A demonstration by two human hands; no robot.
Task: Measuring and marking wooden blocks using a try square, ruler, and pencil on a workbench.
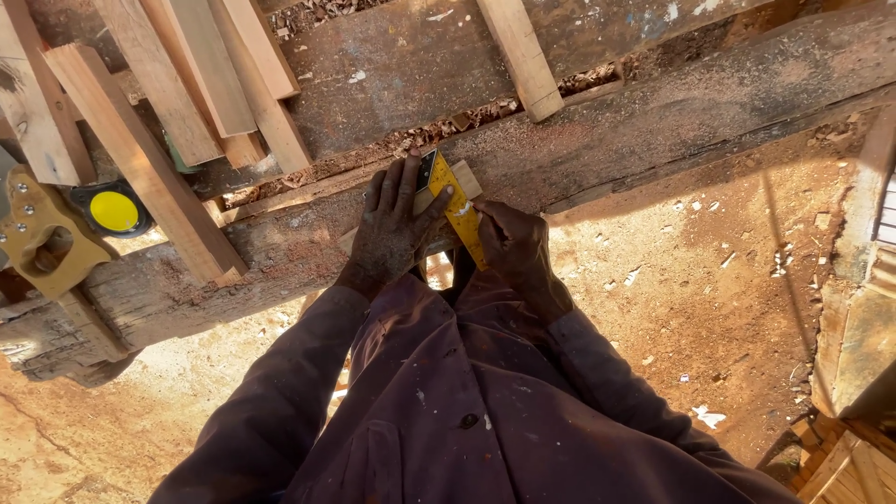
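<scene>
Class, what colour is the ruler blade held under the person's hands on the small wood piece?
Yellow: the ruler blade shows best in the head view.

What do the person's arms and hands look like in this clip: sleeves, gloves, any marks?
Both arms are in long, dark purplish-brown sleeves of a loose work garment, flecked with pale spots and dust, with a dark button near the chest. The left hand and right hand are bare and dusty: no gloves, rings or watch visible.

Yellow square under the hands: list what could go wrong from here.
1. The left hand pins the yellow square on a small wood piece at the bench's edge; it may shift, skewing any line.
2. The right hand works close to the left thumb and could jab it.
3. Sawdust on the bench may let the piece slide.
</scene>
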